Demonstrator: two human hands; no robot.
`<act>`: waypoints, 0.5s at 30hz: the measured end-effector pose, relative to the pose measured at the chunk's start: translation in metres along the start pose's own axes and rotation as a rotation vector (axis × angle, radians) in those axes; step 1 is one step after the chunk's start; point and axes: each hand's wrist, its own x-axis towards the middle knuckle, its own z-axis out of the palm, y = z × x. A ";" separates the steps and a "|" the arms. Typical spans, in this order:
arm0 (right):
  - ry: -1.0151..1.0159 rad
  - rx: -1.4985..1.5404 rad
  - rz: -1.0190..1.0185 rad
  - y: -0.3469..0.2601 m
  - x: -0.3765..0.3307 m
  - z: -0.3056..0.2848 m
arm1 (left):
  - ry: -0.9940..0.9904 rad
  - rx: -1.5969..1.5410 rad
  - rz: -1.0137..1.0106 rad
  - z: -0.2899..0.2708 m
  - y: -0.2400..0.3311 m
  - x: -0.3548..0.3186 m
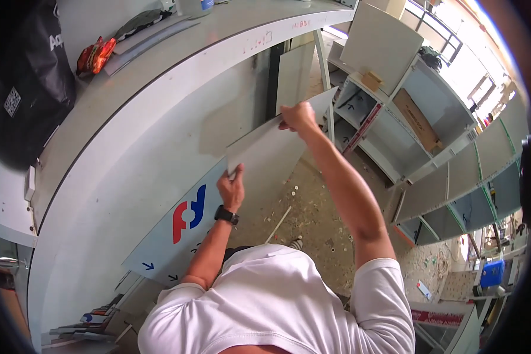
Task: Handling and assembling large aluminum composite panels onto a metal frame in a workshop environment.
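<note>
We hold 1 grey panel (pixel 271 147) between our 2 hands, in the air in front of the white worktop (pixel 130 135) and above the dusty floor (pixel 312 218); our left hand (pixel 232 187) pinches its near lower corner, fingers closed on the edge, a black watch (pixel 226 215) on the wrist; our right hand (pixel 298 116) clamps the far upper edge, thumb side hidden behind the board; the panel's far end merges with other grey boards (pixel 295 74) leaning behind it, so its outline there is hard to tell; a shelf unit (pixel 407 118) lies at right, bent by the lens; a dark bag (pixel 23 82) is cut off at left.
</note>
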 end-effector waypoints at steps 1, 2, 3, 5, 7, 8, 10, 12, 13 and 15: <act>-0.024 0.042 -0.010 0.001 0.011 0.012 | 0.024 0.008 -0.030 -0.001 -0.005 0.009; -0.047 0.084 -0.018 0.004 0.022 0.021 | 0.047 0.015 -0.060 -0.002 -0.009 0.018; -0.054 0.089 -0.019 0.011 0.035 0.030 | 0.067 0.033 -0.083 0.001 -0.016 0.026; -0.146 0.126 0.016 0.011 0.053 0.050 | 0.135 0.022 -0.050 -0.001 -0.040 0.043; -0.279 0.123 0.006 0.010 0.058 0.062 | 0.138 0.196 -0.172 -0.024 -0.069 0.054; -0.329 0.101 -0.092 0.012 0.063 0.067 | 0.161 0.210 -0.171 -0.038 -0.081 0.061; -0.390 0.147 -0.141 0.023 0.084 0.075 | 0.179 0.042 -0.128 -0.015 -0.074 0.067; -0.662 0.413 -0.158 0.022 0.076 0.078 | 0.276 0.324 -0.229 -0.060 -0.101 0.081; -0.672 0.403 -0.151 0.040 0.084 0.075 | 0.345 0.257 -0.273 -0.058 -0.097 0.092; -0.723 0.112 -0.467 0.087 0.108 0.051 | 0.437 -0.078 -0.302 -0.042 -0.080 0.106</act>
